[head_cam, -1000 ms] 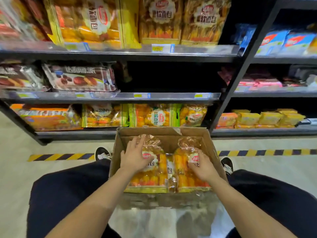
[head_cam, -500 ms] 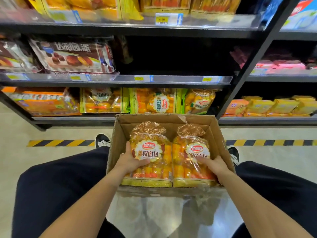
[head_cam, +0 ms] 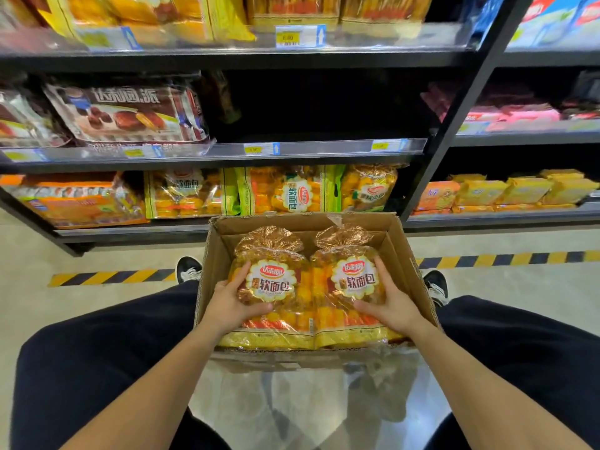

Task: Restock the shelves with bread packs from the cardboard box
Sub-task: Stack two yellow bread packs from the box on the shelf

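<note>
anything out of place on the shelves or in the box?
Bottom shelf: the green-edged pack is turned sideways, label rotated, while its neighbours read upright. The two packs in the box lie straight.

An open brown cardboard box (head_cam: 302,223) is placed just in front of the bottom shelf (head_cam: 130,233), on which similar packs (head_cam: 292,193) are stood. Two bread packs are laid in it side by side, touching along their inner edges. Each is a clear bag of golden-yellow rolls with a round scalloped white label, a red logo, a yellow band at the near end and a gathered, crinkled top toward the far wall. The left bread pack (head_cam: 272,282) is gripped at its outer side by the left hand (head_cam: 227,306), the right bread pack (head_cam: 354,280) by the right hand (head_cam: 396,306).
</note>
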A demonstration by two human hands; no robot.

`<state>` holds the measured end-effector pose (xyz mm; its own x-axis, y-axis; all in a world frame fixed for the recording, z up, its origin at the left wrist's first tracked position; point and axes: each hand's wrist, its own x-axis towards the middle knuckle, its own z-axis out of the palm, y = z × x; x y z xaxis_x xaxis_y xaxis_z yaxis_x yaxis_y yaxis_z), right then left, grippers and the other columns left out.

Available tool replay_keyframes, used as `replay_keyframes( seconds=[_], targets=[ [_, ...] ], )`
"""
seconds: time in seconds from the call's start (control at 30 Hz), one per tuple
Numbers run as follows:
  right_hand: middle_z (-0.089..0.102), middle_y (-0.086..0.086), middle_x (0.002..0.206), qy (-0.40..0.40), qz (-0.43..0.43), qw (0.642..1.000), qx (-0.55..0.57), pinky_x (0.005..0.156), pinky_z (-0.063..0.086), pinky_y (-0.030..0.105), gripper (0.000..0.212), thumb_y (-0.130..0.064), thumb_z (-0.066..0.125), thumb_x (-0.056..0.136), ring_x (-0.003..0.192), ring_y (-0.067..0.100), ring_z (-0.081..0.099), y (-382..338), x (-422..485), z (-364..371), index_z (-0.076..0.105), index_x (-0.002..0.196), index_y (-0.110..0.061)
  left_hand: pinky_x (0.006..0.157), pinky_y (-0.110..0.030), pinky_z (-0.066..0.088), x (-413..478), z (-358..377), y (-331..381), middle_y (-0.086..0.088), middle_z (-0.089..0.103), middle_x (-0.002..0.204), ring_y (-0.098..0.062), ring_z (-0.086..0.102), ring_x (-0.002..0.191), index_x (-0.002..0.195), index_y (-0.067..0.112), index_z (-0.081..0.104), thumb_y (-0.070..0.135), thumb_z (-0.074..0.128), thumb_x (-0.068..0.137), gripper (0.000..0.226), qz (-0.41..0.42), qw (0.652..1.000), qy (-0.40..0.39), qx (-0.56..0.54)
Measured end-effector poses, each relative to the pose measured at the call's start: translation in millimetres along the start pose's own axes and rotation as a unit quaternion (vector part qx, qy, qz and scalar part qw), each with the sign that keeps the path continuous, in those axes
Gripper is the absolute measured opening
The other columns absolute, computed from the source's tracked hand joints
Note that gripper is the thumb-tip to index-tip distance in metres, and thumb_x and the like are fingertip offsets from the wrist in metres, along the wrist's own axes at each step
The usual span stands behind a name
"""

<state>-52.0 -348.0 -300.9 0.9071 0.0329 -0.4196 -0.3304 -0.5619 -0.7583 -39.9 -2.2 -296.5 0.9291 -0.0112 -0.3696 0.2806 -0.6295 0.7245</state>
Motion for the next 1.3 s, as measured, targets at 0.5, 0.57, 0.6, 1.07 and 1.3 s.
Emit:
replay_keyframes(
  seconds=[0.5, 0.57, 0.6, 1.07, 1.3],
  targets=[
    [0.034, -0.001, 0.147, 0.267, -0.160, 0.948, -0.069, 0.096, 0.034, 0.024, 0.077, -0.044, 0.077, 0.077, 0.133, 0.017, 0.038, -89, -32, -55, 0.036, 0.142, -0.045, 0.104, -0.038, 0.041, -11, -49, 97, -0.003, 0.030, 0.144, -0.022, 0.040, 0.130, 0.142, 0.051, 0.028, 0.048, 0.085, 0.061, 0.099, 0.148, 0.971, 0.190, -0.001],
    [0.034, -0.001, 0.146, 0.294, -0.190, 0.935, -0.057, 0.098, 0.032, 0.026, 0.076, -0.042, 0.077, 0.077, 0.134, 0.017, 0.035, -116, -31, -78, 0.034, 0.139, -0.049, 0.105, -0.036, 0.036, -4, -71, 130, -0.003, 0.027, 0.146, -0.022, 0.034, 0.133, 0.142, 0.052, 0.028, 0.049, 0.084, 0.063, 0.096, 0.183, 0.961, 0.207, -0.003],
    [0.033, 0.000, 0.146, 0.305, -0.200, 0.930, -0.054, 0.101, 0.032, 0.028, 0.076, -0.041, 0.077, 0.077, 0.135, 0.019, 0.033, -130, -29, -90, 0.033, 0.139, -0.050, 0.106, -0.035, 0.035, -1, -83, 147, -0.002, 0.027, 0.146, -0.020, 0.034, 0.132, 0.143, 0.052, 0.028, 0.049, 0.083, 0.064, 0.097, 0.202, 0.955, 0.216, -0.005],
    [0.038, 0.005, 0.139, 0.382, -0.272, 0.883, -0.021, 0.101, 0.031, 0.031, 0.079, -0.035, 0.078, 0.077, 0.131, 0.023, 0.038, -287, 12, -223, 0.036, 0.144, -0.043, 0.112, -0.046, 0.034, 59, -197, 319, -0.005, 0.026, 0.152, -0.027, 0.029, 0.139, 0.143, 0.055, 0.024, 0.052, 0.080, 0.066, 0.095, 0.296, 0.912, 0.281, -0.029],
    [0.044, 0.004, 0.135, 0.377, -0.265, 0.887, -0.011, 0.098, 0.031, 0.029, 0.081, -0.039, 0.079, 0.076, 0.129, 0.022, 0.041, -320, 70, -266, 0.036, 0.145, -0.042, 0.109, -0.042, 0.036, 123, -225, 364, -0.007, 0.037, 0.144, -0.025, 0.038, 0.130, 0.144, 0.052, 0.028, 0.062, 0.076, 0.061, 0.096, 0.286, 0.920, 0.266, -0.034]
  ],
)
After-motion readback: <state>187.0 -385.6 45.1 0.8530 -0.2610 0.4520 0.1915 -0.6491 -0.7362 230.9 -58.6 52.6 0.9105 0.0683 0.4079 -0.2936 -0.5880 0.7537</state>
